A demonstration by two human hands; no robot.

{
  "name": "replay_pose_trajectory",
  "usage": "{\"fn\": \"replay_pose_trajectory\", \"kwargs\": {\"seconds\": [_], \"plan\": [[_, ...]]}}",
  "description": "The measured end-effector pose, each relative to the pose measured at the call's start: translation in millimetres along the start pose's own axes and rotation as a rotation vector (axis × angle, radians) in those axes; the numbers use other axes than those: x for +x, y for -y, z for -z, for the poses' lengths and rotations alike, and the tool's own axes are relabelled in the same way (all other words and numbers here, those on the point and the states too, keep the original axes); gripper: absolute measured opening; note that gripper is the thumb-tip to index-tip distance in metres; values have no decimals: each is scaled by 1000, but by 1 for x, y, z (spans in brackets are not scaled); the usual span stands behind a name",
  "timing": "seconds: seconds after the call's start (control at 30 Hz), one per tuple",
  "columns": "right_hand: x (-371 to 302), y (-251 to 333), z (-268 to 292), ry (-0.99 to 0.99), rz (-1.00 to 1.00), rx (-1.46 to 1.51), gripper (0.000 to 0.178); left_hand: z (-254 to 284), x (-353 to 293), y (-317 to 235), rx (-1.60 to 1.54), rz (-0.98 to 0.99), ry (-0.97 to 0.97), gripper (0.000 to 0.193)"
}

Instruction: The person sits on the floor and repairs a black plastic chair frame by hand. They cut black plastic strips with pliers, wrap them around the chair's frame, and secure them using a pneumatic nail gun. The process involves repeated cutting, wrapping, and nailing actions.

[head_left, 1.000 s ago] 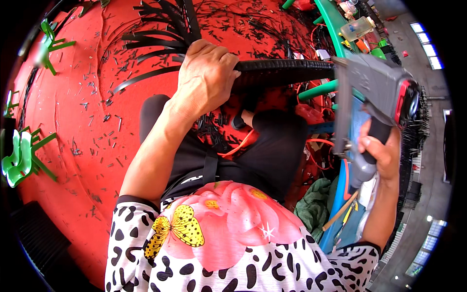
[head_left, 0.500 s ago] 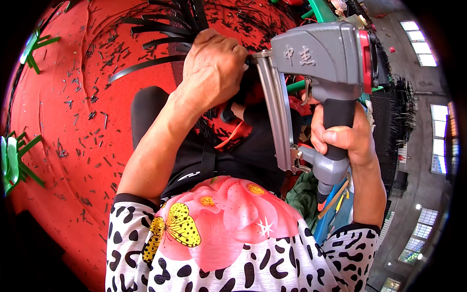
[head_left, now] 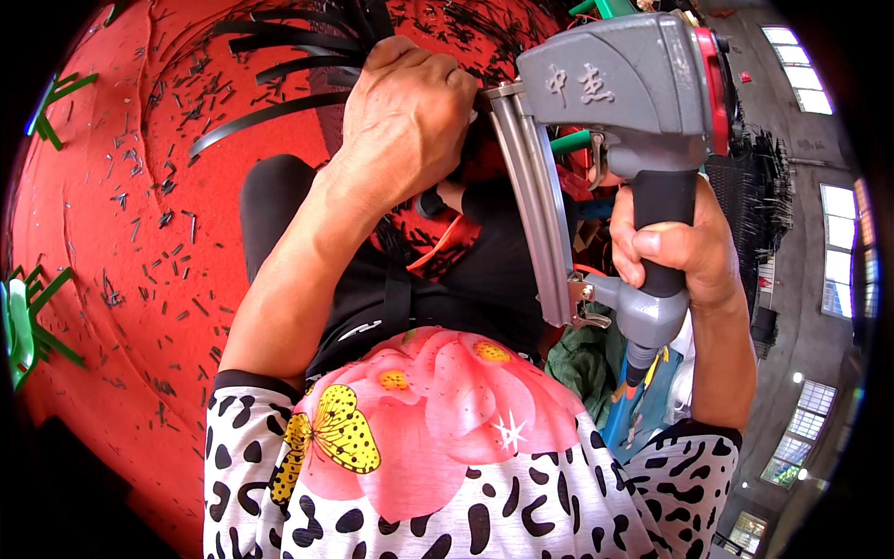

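My right hand [head_left: 684,238] is wrapped round the black grip of a grey pneumatic nail gun [head_left: 615,74]. A long metal magazine [head_left: 535,200] slants down from the gun's nose, and an air fitting sits at the base of the handle. Close beside that nose, my left hand [head_left: 410,121] is closed, its knuckles facing up. Black flat strips [head_left: 289,42] fan out to the left from beyond it. The fingertips are hidden, and so is the exact spot where nose and work meet.
Short black offcuts [head_left: 191,224] litter the red floor covering [head_left: 112,373]. Green frames [head_left: 37,326] stand at the left edge. Dark green cloth [head_left: 582,363] and a blue item [head_left: 615,419] lie below the gun. Bundled black woven material [head_left: 764,186] is at the right.
The nail gun and my right hand have shifted slightly right, and the gun's head sits a little higher. My left hand stays closed by the nose. The whole view has moved a little.
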State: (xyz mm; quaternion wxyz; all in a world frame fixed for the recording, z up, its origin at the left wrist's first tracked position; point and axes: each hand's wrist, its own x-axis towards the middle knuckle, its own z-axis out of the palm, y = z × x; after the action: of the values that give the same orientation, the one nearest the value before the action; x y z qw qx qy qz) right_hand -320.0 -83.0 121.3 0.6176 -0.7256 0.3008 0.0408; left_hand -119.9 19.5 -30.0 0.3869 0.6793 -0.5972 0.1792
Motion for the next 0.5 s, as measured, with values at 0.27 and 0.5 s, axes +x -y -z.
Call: {"fn": "replay_pose_trajectory", "kwargs": {"seconds": [0.27, 0.5], "plan": [[0, -2, 2, 35, 2, -31, 21, 5, -1, -5, 30, 25, 73, 26], [-7, -17, 0, -67, 131, 76, 20, 6, 6, 5, -17, 30, 78, 30]]}}
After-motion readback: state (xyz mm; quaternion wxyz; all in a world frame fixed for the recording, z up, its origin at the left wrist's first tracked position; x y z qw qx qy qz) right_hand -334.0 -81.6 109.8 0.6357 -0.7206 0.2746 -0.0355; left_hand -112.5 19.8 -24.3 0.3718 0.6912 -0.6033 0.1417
